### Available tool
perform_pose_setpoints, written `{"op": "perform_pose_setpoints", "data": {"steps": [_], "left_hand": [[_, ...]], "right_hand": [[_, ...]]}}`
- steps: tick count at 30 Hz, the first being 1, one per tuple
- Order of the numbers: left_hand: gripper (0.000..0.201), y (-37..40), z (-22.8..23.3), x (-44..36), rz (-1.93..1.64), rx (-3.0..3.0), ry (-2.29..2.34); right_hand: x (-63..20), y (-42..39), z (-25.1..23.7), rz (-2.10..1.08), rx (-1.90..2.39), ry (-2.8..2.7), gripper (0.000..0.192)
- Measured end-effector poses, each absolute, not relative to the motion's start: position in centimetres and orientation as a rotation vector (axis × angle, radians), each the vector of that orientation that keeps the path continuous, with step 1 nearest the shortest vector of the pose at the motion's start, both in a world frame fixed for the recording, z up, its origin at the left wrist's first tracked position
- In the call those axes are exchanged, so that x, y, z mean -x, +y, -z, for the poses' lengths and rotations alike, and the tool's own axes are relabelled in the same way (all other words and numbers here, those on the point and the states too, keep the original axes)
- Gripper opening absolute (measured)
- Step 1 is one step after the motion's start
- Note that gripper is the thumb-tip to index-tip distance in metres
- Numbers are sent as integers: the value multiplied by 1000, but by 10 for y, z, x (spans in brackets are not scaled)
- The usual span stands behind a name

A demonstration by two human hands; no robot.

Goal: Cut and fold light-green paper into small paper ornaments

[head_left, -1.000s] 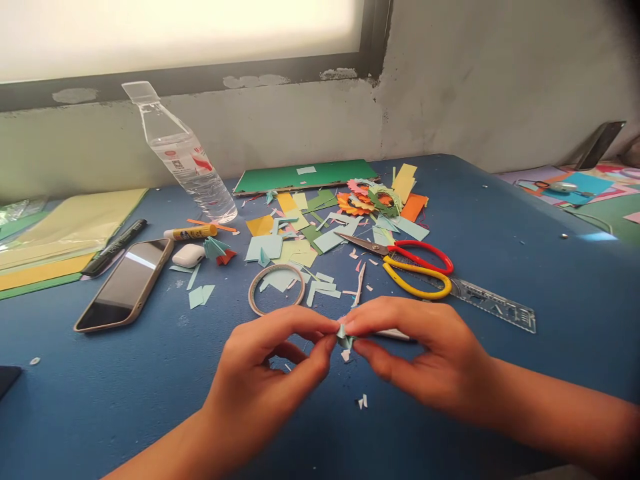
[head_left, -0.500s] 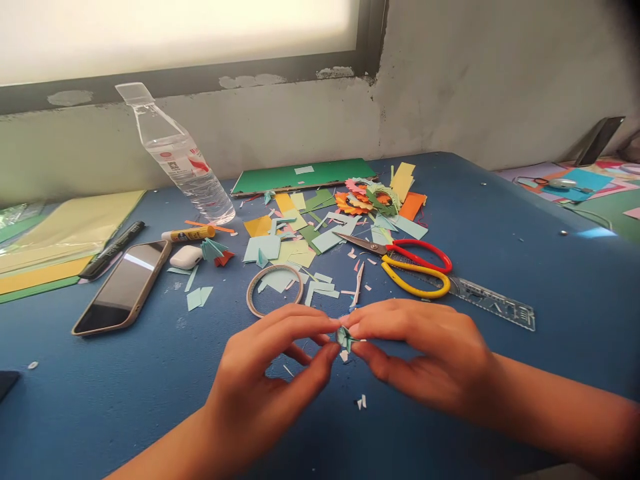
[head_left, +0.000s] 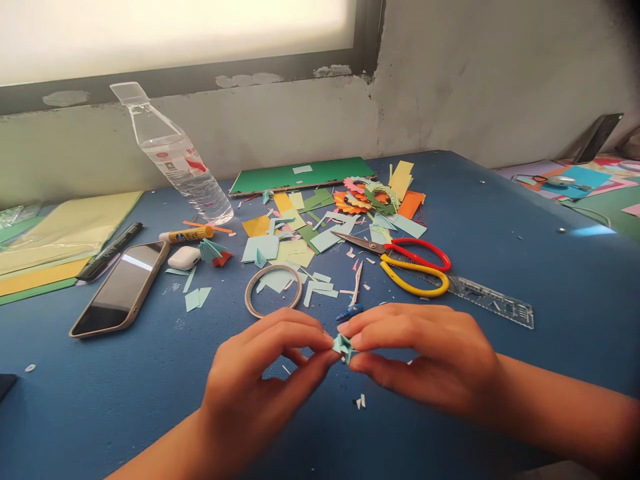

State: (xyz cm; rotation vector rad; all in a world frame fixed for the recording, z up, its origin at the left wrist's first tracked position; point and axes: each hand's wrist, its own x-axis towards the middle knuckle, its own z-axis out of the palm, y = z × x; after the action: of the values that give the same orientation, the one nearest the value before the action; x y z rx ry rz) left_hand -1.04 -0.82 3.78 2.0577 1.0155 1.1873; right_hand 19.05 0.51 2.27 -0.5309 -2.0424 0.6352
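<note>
A small piece of folded light-blue paper (head_left: 343, 346) is pinched between my two hands above the near part of the table. My left hand (head_left: 270, 367) grips its left side with thumb and fingertips. On its right side, the thumb and fingers of my right hand (head_left: 425, 353) close on it. Just beyond my fingers lies a small blue-handled tool (head_left: 351, 311) with a pale, narrow blade, partly hidden by my right hand. A roll of tape (head_left: 249, 293) rests flat behind my left hand. Scissors (head_left: 417, 267) with red and yellow handles lie beyond my right hand, across a clear ruler (head_left: 493, 301).
Cut paper scraps (head_left: 295, 252) and scalloped paper rings (head_left: 370, 197) cover the middle. To the left are a phone (head_left: 120, 290), a white earbud case (head_left: 185, 257), a glue stick (head_left: 187, 234), a black marker (head_left: 111, 251) and paper sheets (head_left: 70, 223). A water bottle (head_left: 185, 160) stands behind.
The folded paper has turned and dropped slightly between my fingers. My left hand has shifted a little left and its thumb now presses nearer the paper. More of the blue-handled tool shows.
</note>
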Motion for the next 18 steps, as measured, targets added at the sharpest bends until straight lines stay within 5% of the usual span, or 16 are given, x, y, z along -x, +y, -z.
{"op": "perform_pose_setpoints", "data": {"steps": [18], "left_hand": [[18, -10, -39, 7, -1092, -1768, 1148]], "right_hand": [[-187, 2, -28, -576, 618, -2011, 19]]}}
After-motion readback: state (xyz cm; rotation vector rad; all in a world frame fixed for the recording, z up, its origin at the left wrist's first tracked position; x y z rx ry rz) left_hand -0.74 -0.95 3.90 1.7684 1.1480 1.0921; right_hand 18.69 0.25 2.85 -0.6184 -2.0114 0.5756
